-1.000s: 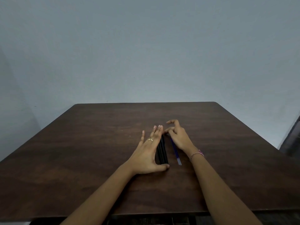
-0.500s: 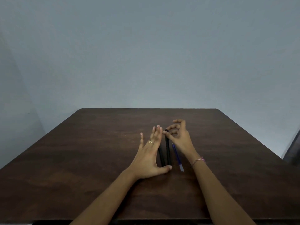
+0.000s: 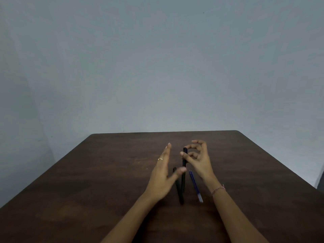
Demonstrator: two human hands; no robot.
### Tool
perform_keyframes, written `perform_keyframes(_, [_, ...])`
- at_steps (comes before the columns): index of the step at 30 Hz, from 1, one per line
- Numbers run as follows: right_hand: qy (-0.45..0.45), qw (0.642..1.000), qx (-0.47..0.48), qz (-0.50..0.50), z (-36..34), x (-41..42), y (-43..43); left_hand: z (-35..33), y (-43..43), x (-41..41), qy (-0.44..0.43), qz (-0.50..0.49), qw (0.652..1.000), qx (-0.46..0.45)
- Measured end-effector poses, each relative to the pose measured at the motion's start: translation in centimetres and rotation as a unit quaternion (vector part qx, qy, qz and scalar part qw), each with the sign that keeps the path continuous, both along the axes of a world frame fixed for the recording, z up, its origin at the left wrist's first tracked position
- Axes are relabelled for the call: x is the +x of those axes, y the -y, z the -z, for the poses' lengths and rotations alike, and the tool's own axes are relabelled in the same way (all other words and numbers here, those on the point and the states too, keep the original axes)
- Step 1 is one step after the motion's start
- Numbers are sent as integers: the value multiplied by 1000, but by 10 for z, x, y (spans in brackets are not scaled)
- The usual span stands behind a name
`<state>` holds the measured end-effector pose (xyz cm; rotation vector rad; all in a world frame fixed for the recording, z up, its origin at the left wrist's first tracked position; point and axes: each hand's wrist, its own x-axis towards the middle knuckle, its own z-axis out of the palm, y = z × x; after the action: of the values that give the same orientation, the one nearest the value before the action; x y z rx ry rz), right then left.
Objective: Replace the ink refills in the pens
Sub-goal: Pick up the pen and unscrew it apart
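Observation:
My right hand [image 3: 199, 159] pinches the far end of a black pen [image 3: 184, 174] between thumb and fingers and tilts it up off the dark wooden table [image 3: 87, 181]. A second black pen [image 3: 179, 192] lies on the table just left of it, partly behind my left thumb. My left hand [image 3: 162, 174] hovers beside the pens with its fingers straight and apart, holding nothing. A thin blue ink refill [image 3: 195, 185] with a pale end lies on the table to the right of the pens, under my right wrist.
The table's far edge [image 3: 164, 132] meets a plain grey wall. A dark object shows at the right frame edge [image 3: 320, 179]. Nothing else lies on the tabletop.
My right hand has taken hold of one black pen and raised its far end. My left hand has lifted off the pens and turned on edge. The camera has tilted upward.

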<state>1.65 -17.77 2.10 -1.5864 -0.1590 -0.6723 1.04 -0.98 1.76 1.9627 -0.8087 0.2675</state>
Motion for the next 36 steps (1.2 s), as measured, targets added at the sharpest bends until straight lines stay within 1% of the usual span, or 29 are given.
perform_keyframes(2, [4,1000,1,-10,0,-1,-3,-11,10,4,-55,-60,995,-61])
perform_keyframes(4, [18,1000,4,-7,0,-1,-6,-23,18,12,-158,-68,979,-106])
perform_keyframes(6, [37,999,20,11,-1,-1,-5,-27,22,16,-292,-6,944,-153])
perform_keyframes(7, [44,998,32,17,-1,-1,-4,-28,22,17,-342,29,922,-178])
perform_keyframes(9, [49,998,40,16,-1,0,-2,-27,19,17,-385,63,898,-205])
perform_keyframes(11, [44,999,29,11,-1,2,-3,-24,15,20,-398,77,888,-214])
perform_keyframes(14, [26,999,27,-2,-1,4,-6,-22,11,25,-394,79,891,-210])
perform_keyframes(19, [-53,997,33,-54,-1,2,-13,-18,10,30,-377,63,889,-251])
perform_keyframes(23, [-100,993,-3,-68,-1,-2,-15,-16,11,31,-367,61,885,-280])
perform_keyframes(25, [-110,992,-6,-61,-1,-4,-14,-15,11,30,-367,50,888,-273])
perform_keyframes(27, [-119,991,-2,-57,-3,-5,-15,-14,12,31,-356,14,898,-257])
perform_keyframes(28, [-120,991,11,-59,-4,-6,-16,-14,12,33,-352,-7,899,-261])
perform_keyframes(30, [-112,990,48,-76,-7,-5,-16,-13,11,38,-350,-31,887,-300])
perform_keyframes(33, [-105,984,86,-116,-11,-8,-22,-16,14,41,-341,-21,873,-347])
perform_keyframes(35, [-111,983,76,-126,-11,-10,-27,-21,19,42,-342,9,873,-347])
perform_keyframes(36, [-114,983,66,-131,-11,-11,-30,-24,21,42,-346,26,877,-332])
